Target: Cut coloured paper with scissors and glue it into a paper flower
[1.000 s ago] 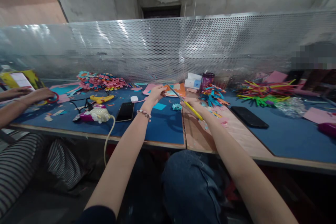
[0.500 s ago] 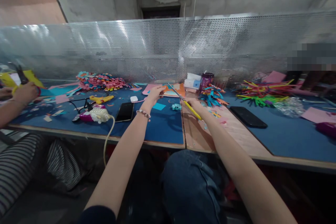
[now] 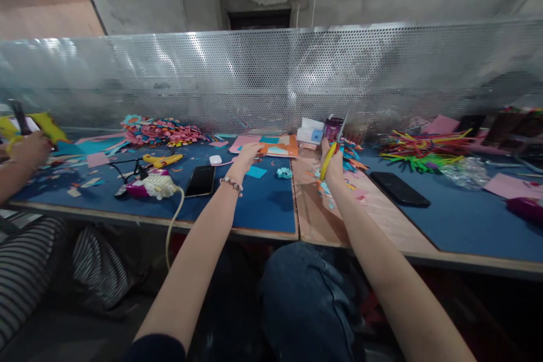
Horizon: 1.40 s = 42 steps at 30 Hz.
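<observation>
My right hand holds a pair of scissors by the yellow handles. The blades point up and away, in front of a dark purple cup. My left hand, with a beaded bracelet at the wrist, has its fingers closed at the left edge of some orange paper. Whatever lies between those fingertips is too small to make out. A blue paper square lies just below this hand. Between my hands, a light blue paper flower rests on the blue mat.
On the left are a glue gun, a phone, yellow pliers-like tool and piled paper flowers. A co-worker's hand is at far left. Rightward lie another phone and colourful pipe cleaners. A perforated metal screen stands behind.
My right hand has moved right and away from the left hand, and the scissors have swung from pointing left to pointing up. The orange piece at my left fingertips no longer shows clearly.
</observation>
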Each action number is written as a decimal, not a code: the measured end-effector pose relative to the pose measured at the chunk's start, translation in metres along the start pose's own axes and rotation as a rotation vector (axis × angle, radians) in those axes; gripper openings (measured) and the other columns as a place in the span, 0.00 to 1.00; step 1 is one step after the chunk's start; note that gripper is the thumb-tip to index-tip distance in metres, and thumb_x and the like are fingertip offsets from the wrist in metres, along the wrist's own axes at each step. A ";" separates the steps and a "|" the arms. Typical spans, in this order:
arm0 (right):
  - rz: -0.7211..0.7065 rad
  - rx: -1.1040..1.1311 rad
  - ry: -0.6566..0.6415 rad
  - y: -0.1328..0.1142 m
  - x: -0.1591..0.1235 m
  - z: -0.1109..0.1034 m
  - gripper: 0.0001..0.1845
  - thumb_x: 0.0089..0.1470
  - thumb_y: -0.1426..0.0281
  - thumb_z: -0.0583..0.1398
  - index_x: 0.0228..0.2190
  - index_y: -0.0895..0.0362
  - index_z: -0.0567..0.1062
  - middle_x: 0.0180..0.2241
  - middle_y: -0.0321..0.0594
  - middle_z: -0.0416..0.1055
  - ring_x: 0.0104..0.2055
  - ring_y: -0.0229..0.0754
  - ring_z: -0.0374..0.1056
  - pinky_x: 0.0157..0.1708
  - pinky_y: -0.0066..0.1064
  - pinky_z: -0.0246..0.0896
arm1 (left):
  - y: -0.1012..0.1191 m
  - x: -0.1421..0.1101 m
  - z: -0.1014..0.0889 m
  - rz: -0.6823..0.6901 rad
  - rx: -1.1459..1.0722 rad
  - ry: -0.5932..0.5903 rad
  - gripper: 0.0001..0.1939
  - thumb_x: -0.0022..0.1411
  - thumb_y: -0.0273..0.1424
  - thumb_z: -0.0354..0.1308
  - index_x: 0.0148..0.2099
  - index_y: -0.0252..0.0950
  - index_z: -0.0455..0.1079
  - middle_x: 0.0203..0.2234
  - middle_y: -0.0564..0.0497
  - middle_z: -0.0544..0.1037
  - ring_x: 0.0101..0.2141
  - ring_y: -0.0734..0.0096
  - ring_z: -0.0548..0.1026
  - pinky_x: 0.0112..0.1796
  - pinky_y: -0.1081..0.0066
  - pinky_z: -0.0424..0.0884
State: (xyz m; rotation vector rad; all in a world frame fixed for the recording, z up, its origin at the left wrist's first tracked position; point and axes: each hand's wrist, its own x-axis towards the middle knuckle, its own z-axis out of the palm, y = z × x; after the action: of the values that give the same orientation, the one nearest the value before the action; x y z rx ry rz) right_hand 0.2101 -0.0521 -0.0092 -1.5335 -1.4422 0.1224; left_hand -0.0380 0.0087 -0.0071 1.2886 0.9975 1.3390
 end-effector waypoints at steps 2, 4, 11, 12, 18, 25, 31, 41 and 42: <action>0.072 0.064 0.198 0.000 -0.001 0.000 0.27 0.59 0.53 0.42 0.44 0.62 0.64 0.39 0.51 0.71 0.37 0.45 0.67 0.33 0.32 0.60 | 0.000 0.001 0.000 0.022 -0.007 0.032 0.09 0.53 0.31 0.59 0.37 0.34 0.72 0.34 0.45 0.76 0.30 0.74 0.74 0.28 0.74 0.65; 0.136 -0.021 0.241 0.000 -0.004 -0.001 0.26 0.58 0.52 0.45 0.42 0.61 0.65 0.39 0.52 0.72 0.39 0.47 0.68 0.36 0.33 0.61 | 0.000 0.003 -0.001 0.047 -0.037 0.092 0.08 0.52 0.32 0.59 0.36 0.35 0.71 0.34 0.46 0.76 0.30 0.74 0.74 0.28 0.75 0.65; 0.164 -0.540 -0.083 0.004 -0.013 -0.004 0.24 0.51 0.54 0.56 0.37 0.62 0.74 0.37 0.59 0.73 0.42 0.55 0.71 0.38 0.38 0.62 | 0.000 0.010 -0.004 0.018 -0.107 0.210 0.08 0.51 0.31 0.58 0.35 0.35 0.71 0.33 0.48 0.76 0.28 0.75 0.73 0.26 0.76 0.63; 0.171 -0.563 -0.102 0.006 -0.013 -0.004 0.25 0.50 0.53 0.57 0.38 0.62 0.74 0.38 0.59 0.73 0.42 0.55 0.71 0.38 0.38 0.62 | 0.000 0.009 -0.004 0.025 -0.091 0.209 0.08 0.51 0.31 0.58 0.35 0.35 0.71 0.33 0.48 0.76 0.29 0.75 0.73 0.26 0.76 0.63; 0.222 -0.593 -0.048 0.015 -0.011 -0.003 0.27 0.49 0.54 0.57 0.42 0.63 0.72 0.41 0.58 0.72 0.43 0.55 0.71 0.38 0.39 0.64 | -0.003 -0.005 0.006 0.144 0.246 -0.138 0.07 0.46 0.33 0.64 0.29 0.36 0.75 0.29 0.48 0.77 0.32 0.70 0.72 0.29 0.74 0.64; 0.174 -0.659 -0.056 0.026 -0.012 -0.002 0.21 0.48 0.66 0.59 0.42 0.67 0.72 0.42 0.60 0.70 0.48 0.57 0.67 0.40 0.40 0.64 | -0.011 -0.014 0.018 0.165 0.557 -0.342 0.07 0.43 0.26 0.64 0.17 0.35 0.72 0.12 0.53 0.67 0.18 0.75 0.62 0.21 0.72 0.54; 0.087 -0.685 0.039 0.025 -0.010 -0.004 0.24 0.50 0.61 0.60 0.44 0.67 0.70 0.44 0.58 0.69 0.48 0.54 0.67 0.40 0.37 0.64 | -0.015 -0.018 0.025 0.198 0.630 -0.390 0.13 0.46 0.30 0.63 0.13 0.35 0.68 0.09 0.56 0.60 0.16 0.78 0.55 0.20 0.72 0.50; -0.086 -0.719 -0.198 -0.020 -0.029 0.000 0.22 0.53 0.54 0.56 0.38 0.60 0.75 0.37 0.54 0.75 0.40 0.50 0.72 0.38 0.34 0.62 | 0.026 -0.006 -0.009 0.082 -0.428 -0.217 0.06 0.55 0.26 0.60 0.37 0.31 0.75 0.35 0.44 0.78 0.38 0.70 0.75 0.46 0.66 0.70; -0.140 -0.698 -0.258 -0.030 -0.035 0.005 0.22 0.53 0.54 0.56 0.38 0.59 0.76 0.37 0.53 0.75 0.40 0.49 0.72 0.38 0.33 0.62 | 0.029 -0.005 -0.014 0.077 -0.515 -0.166 0.06 0.56 0.26 0.59 0.37 0.31 0.74 0.34 0.44 0.78 0.39 0.70 0.75 0.49 0.66 0.69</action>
State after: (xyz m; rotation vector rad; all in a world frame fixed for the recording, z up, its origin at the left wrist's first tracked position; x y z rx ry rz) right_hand 0.1761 -0.0834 -0.0093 -2.0124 -1.9167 -0.3114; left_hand -0.0554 -0.0001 0.0194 1.0261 0.4481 1.4044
